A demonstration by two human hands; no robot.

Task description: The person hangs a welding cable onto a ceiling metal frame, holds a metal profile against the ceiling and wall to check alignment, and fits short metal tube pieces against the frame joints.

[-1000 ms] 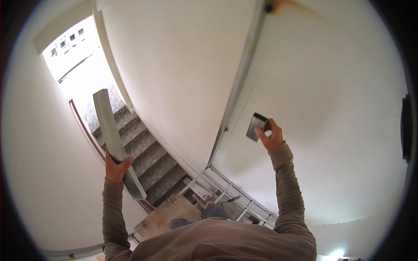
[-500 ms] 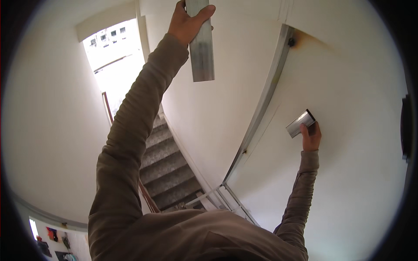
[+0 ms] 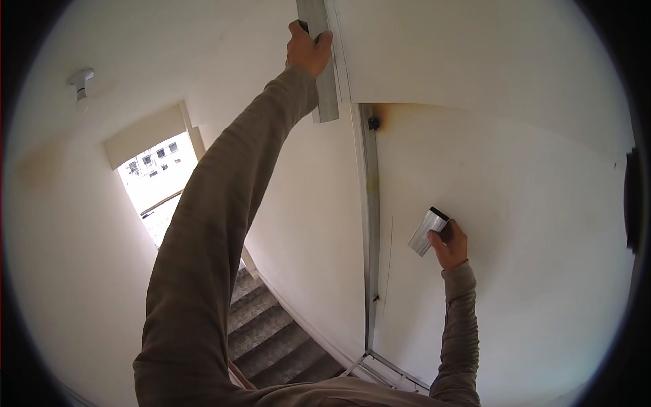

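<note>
The white wall (image 3: 515,224) filled the right half of the view, plain and broad, with open surface on every side of the right hand. Its left edge was a vertical metal corner strip (image 3: 369,237) that ran down toward the lower rim, with a brown stain and a small dark knob (image 3: 372,123) near its top. Left of that strip a second wall (image 3: 298,224) fell away beside a descending staircase (image 3: 271,332), and a bright window opening (image 3: 152,186) stood above the steps. A light fitting (image 3: 81,81) sat on the ceiling at the upper left.

The left hand (image 3: 308,51) was raised high on a long-sleeved arm, its grip clamped around a long metal straightedge (image 3: 324,81). The bar stood nearly upright just left of the corner, its lower end hanging free below the fingers and its upper end running out of the top of the picture. Whether it touched the wall could not be told.

The right hand (image 3: 449,243) was lower, against the right-hand wall and well clear of the corner strip. Its grip was closed on a small flat metal scraper (image 3: 427,231), the blade tilted down to the left and lying at or just beside the wall surface.
</note>
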